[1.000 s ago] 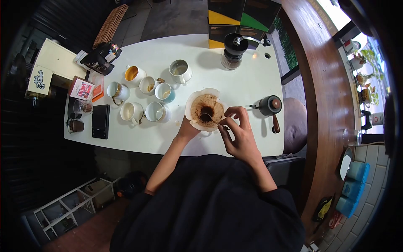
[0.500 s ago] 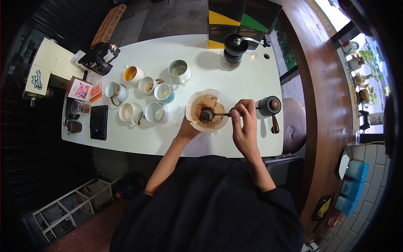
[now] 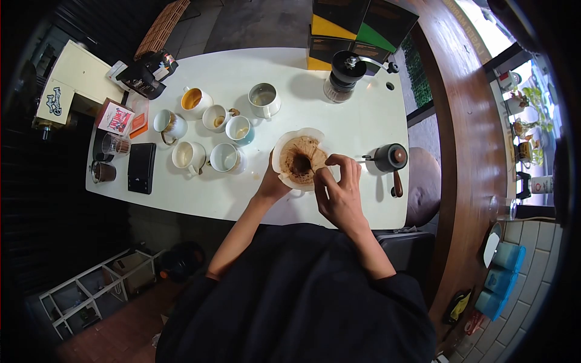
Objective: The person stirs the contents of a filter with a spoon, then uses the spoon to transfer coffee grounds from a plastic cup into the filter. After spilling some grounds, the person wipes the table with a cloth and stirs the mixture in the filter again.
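My left hand [image 3: 274, 183] is wrapped round the left side of a coffee dripper lined with a pale paper filter [image 3: 324, 140]. Brown wet coffee grounds [image 3: 295, 149] coat the filter's inside, with a dark round hollow in the middle. Over the right rim, my right hand [image 3: 341, 192] is closed in a pinch, fingers bent toward the grounds. The spoon seen in it half a second ago is almost wholly hidden now, and its bowl cannot be made out. Right of this hand stands a dark kettle-like pot [image 3: 390, 157] with a wooden handle.
Several cups stand left of the dripper, among them a light blue cup [image 3: 240, 131] and a grey-white mug [image 3: 264, 100]. A hand grinder [image 3: 346, 75] stands at the back before stacked black boxes [image 3: 339, 24]. A black scale [image 3: 141, 168] lies at the left.
My right hand has moved slightly left and turned, its fingers now over the filter's right rim. The spoon bowl no longer shows; a dark hollow is visible there. The whole view has shifted slightly.
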The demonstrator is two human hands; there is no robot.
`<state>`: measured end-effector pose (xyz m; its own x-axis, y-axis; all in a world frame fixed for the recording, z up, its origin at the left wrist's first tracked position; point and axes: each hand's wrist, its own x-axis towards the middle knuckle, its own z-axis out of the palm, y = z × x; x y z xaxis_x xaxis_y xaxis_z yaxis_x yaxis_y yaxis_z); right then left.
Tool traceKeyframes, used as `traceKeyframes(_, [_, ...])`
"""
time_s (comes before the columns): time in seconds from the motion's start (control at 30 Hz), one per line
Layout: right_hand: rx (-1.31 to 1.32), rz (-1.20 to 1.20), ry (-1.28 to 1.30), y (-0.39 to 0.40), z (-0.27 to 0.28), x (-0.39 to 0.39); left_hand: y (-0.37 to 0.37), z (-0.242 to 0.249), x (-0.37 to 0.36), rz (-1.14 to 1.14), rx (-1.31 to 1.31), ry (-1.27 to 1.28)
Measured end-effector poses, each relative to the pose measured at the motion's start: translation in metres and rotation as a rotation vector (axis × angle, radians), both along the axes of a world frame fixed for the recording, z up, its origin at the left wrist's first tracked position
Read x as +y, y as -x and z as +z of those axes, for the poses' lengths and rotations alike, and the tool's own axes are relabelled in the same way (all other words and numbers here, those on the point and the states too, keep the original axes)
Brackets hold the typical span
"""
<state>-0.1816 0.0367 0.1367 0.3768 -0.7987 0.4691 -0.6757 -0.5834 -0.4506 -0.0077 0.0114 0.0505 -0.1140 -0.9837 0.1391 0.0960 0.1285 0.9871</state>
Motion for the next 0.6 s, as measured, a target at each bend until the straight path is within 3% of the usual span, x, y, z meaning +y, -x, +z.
traceKeyframes(0.6, [-0.231,-0.026,-0.126,-0.001,-0.004,0.009,-0.005,-0.012,0.005,-0.034,0.005,-0.049])
